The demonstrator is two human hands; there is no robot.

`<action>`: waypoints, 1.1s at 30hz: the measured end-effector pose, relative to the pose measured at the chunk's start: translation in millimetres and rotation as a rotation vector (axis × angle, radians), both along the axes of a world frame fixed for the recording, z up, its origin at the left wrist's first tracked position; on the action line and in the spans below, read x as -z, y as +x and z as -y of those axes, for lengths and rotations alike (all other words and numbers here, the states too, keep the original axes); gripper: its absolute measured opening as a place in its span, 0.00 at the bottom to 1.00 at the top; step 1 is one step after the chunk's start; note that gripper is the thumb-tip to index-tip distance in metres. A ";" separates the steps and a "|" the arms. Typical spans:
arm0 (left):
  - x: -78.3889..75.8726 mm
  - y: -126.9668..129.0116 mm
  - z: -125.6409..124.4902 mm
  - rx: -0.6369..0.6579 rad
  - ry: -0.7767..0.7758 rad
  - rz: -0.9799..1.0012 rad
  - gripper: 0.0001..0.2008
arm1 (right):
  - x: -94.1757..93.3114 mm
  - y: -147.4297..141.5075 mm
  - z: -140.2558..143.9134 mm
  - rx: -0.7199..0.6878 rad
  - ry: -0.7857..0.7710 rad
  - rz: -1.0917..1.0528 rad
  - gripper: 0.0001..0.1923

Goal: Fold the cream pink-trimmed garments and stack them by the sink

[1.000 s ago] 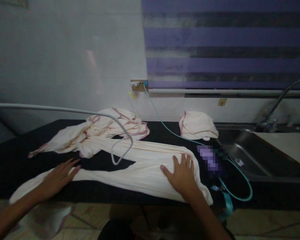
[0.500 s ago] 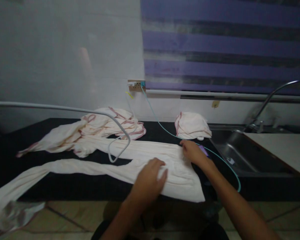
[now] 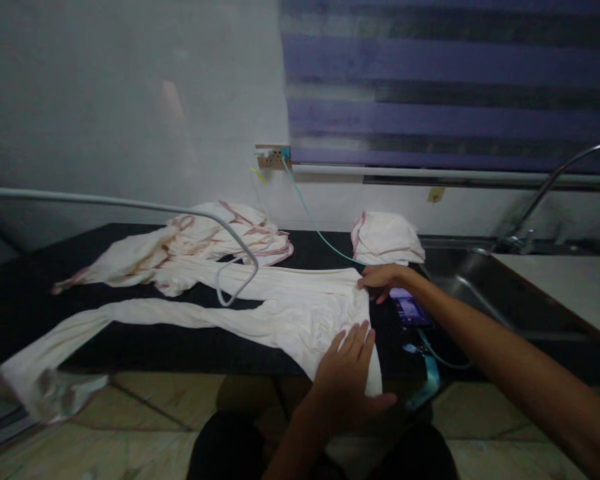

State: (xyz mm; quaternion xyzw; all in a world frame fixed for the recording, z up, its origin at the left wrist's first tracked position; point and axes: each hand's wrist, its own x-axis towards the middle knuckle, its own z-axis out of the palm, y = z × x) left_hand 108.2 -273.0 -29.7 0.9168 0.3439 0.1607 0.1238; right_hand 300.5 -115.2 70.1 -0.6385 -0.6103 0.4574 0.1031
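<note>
A pair of white trousers (image 3: 300, 313) lies across the black counter, its waist to the right and both legs stretched left. One leg hangs over the front edge at the left. My left hand (image 3: 347, 367) rests flat on the waist part near the front edge, fingers extended and thumb apart. At the far corner of the waist, my right hand (image 3: 383, 279) has its bent fingers closed on the fabric edge. Just right of that hand lies a lit phone (image 3: 411, 311) with a strap.
A heap of white clothes with pink trim (image 3: 215, 233) sits at the back left. A folded white garment (image 3: 390, 239) stands near the sink (image 3: 473, 293). A grey bent rod (image 3: 180, 208) reaches over the trousers. A teal cable (image 3: 307, 210) runs from the outlet (image 3: 273, 157).
My left hand has moved right and flattened on the waist part. The near waist corner has shifted left and creases have gathered. The phone now shows more fully.
</note>
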 end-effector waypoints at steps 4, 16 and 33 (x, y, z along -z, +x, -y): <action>3.5 -2.6 1.7 -0.007 0.046 -0.030 0.52 | -1.3 5.8 -7.9 0.066 -0.077 -0.228 0.08; 4.5 -0.1 -2.4 0.007 0.090 -0.061 0.55 | 16.4 24.5 -14.2 -0.017 0.639 0.486 0.13; -3.9 12.6 2.7 -0.139 0.034 -0.081 0.27 | 37.2 -98.5 20.5 0.095 0.845 0.617 0.17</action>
